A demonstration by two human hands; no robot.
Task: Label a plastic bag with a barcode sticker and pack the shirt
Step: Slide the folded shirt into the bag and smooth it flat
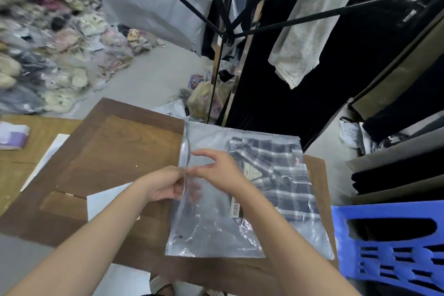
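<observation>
Clear plastic bag (pixel 240 199) holding one plaid shirt (pixel 276 175) lies on the worktop (pixel 108 151), right of centre; both hands, left (pixel 165 185) and right (pixel 216 168), pinch its left edge.

Shirt (pixel 276 175) inside bag (pixel 211 230) on board (pixel 108 151); crate (pixel 389 247) at right.

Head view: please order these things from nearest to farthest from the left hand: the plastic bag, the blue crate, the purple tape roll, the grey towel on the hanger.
1. plastic bag: the left hand touches its left edge.
2. purple tape roll: far left on the table.
3. blue crate: lower right.
4. grey towel: hanging, upper right.

Tape roll and crate are not far apart in rank.
</observation>
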